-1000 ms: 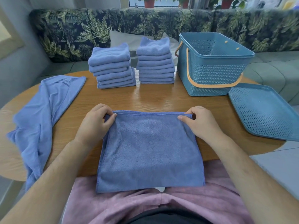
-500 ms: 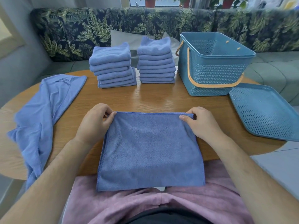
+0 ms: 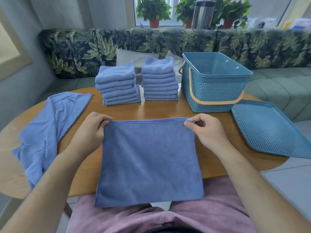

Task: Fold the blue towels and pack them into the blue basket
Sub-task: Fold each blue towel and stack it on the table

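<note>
- Round wooden table (image 3: 161, 110), seen from a seated position; pink shorts (image 3: 185, 219) below its near edge.
- Left hand (image 3: 90, 132): thumb and curled fingers pinch the far-left corner of the blue towel (image 3: 149, 162).
- Right hand (image 3: 207, 132): thumb and forefinger pinch the far-right corner; the other fingers are loosely curled behind.
- Two layered edges show along the held side, so the towel is doubled.
- Towel lies between the hands and runs back toward the person; its near edge hangs past the table rim over the lap.
- Beyond the right hand: blue basket (image 3: 217, 91), upright, orange handle down against its side. Its perforated lid (image 3: 269, 128) lies flat just right of that hand, overhanging the table edge.
- Beyond the gap between the hands: two stacks of folded towels, left stack (image 3: 117, 84) and right stack (image 3: 159, 81), side by side and apart.
- Left of the left hand: loose unfolded towel (image 3: 48, 128), draped off the rim.
- Behind the table: leaf-print sofa (image 3: 151, 42); potted plants (image 3: 154, 12) and a metal flask (image 3: 202, 12) on the window sill.
- Held edge runs left to right, level. Towel is near square; no clear long axis.
</note>
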### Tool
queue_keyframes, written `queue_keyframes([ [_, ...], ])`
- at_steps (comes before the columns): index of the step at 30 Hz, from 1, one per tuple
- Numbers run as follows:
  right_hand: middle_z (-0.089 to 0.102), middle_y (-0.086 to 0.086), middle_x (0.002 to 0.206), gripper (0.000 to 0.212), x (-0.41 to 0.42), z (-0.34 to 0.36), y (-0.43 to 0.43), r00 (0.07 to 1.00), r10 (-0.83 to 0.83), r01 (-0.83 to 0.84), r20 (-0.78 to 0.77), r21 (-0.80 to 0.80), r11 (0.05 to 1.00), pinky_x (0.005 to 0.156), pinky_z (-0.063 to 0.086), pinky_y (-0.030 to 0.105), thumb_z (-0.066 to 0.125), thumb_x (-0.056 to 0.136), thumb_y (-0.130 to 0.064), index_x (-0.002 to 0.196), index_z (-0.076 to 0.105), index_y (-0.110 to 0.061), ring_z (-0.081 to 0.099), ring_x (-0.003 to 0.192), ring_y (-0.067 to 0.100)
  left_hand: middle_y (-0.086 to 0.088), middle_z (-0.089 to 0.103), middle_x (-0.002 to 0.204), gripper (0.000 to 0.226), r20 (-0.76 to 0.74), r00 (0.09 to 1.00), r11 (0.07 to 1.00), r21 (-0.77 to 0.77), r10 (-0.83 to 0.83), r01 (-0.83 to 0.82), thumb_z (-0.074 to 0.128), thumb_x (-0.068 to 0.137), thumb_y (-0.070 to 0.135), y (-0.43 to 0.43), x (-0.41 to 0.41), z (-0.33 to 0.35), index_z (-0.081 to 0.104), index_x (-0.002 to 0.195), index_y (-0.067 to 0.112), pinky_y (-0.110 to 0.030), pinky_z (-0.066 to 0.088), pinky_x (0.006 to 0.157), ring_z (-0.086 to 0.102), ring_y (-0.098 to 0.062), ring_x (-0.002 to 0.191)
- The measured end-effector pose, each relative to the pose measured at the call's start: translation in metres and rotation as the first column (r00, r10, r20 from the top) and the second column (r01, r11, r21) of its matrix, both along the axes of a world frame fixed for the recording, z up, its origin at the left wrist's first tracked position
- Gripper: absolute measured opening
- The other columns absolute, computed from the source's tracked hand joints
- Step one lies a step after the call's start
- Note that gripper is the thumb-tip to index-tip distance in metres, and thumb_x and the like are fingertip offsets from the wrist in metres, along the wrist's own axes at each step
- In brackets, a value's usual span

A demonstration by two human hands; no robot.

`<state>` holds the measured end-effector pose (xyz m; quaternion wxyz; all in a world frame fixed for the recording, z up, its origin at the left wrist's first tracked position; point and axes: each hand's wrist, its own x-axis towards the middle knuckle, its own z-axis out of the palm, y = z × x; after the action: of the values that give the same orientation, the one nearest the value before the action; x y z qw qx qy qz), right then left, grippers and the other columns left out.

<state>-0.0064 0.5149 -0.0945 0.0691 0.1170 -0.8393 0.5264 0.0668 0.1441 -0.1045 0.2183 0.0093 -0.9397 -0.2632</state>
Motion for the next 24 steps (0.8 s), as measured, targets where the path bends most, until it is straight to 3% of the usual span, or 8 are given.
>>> queue_keyframes([
  [4,0.067,0.003,0.078,0.017,0.0,0.024,0.002,0.999,-0.029,0.028,-0.034,-0.037,0.999,0.065,0.044,0.025,0.084,0.083,-0.025,0.081,0.067,-0.023,0.055,0.067,0.009,0.002,0.058,0.101,0.022,-0.019,1.0,1.0,-0.026,-0.008,0.007,0.049,0.102,0.008,0.0,-0.004,0.026,0.067,0.103,0.02,-0.004,0.032,0.086,0.045,0.001,0.094],
  [9,0.074,0.001,0.089,0.01,-0.028,0.056,0.006,0.999,0.024,-0.021,-0.035,0.059,0.998,0.082,0.054,0.036,0.08,0.087,-0.023,0.092,0.072,-0.027,0.069,0.083,0.02,0.002,0.058,0.096,0.017,-0.005,0.998,0.988,-0.14,-0.061,0.06,0.05,0.102,0.014,-0.02,-0.029,0.067,0.062,0.094,0.024,-0.03,0.039,0.085,0.051,-0.013,0.094],
  [13,0.063,-0.007,0.067,0.006,-0.062,0.092,-0.009,0.998,0.034,-0.026,-0.045,0.169,0.985,0.056,0.04,0.025,0.074,0.089,-0.027,0.084,0.072,-0.024,0.053,0.053,0.01,-0.002,0.052,0.094,0.013,0.02,0.999,0.965,-0.259,-0.027,0.031,0.053,0.102,0.019,-0.024,-0.056,0.108,0.056,0.089,0.023,-0.039,0.042,0.087,0.05,-0.022,0.094],
  [15,0.063,-0.001,0.074,0.007,-0.081,0.115,-0.019,0.998,0.018,-0.009,-0.067,0.127,0.992,0.05,0.042,0.02,0.07,0.092,-0.022,0.086,0.068,-0.018,0.058,0.046,0.01,-0.002,0.05,0.095,0.013,0.024,1.0,0.954,-0.299,-0.011,0.018,0.051,0.102,0.021,-0.024,-0.069,0.13,0.055,0.09,0.022,-0.042,0.044,0.09,0.051,-0.022,0.093],
  [17,0.069,0.005,0.085,0.007,-0.096,0.139,-0.028,0.993,0.008,0.007,-0.115,0.132,0.991,0.051,0.045,0.017,0.064,0.096,-0.016,0.09,0.063,-0.015,0.068,0.053,0.009,-0.003,0.05,0.098,0.011,-0.012,1.0,0.947,-0.322,-0.008,0.004,0.051,0.102,0.019,-0.026,-0.082,0.155,0.055,0.092,0.021,-0.044,0.045,0.093,0.053,-0.025,0.095],
  [21,0.071,0.006,0.084,0.015,-0.113,0.176,-0.037,0.974,0.007,0.019,-0.226,0.11,0.994,0.068,0.061,0.041,0.06,0.096,-0.01,0.087,0.06,-0.021,0.073,0.069,0.011,-0.004,0.045,0.106,0.011,-0.146,0.989,0.954,-0.296,-0.001,-0.043,0.049,0.101,0.007,-0.023,-0.089,0.199,0.06,0.102,0.006,-0.04,0.043,0.096,0.053,-0.027,0.098],
  [24,0.071,0.003,0.083,0.019,-0.107,0.181,-0.035,0.967,0.013,0.012,-0.256,0.096,0.995,0.075,0.062,0.043,0.059,0.097,-0.007,0.089,0.061,-0.024,0.073,0.074,0.01,-0.004,0.045,0.108,0.012,-0.206,0.978,0.96,-0.278,-0.019,-0.04,0.05,0.1,0.005,-0.022,-0.077,0.205,0.061,0.106,0.006,-0.035,0.043,0.095,0.052,-0.022,0.097],
])
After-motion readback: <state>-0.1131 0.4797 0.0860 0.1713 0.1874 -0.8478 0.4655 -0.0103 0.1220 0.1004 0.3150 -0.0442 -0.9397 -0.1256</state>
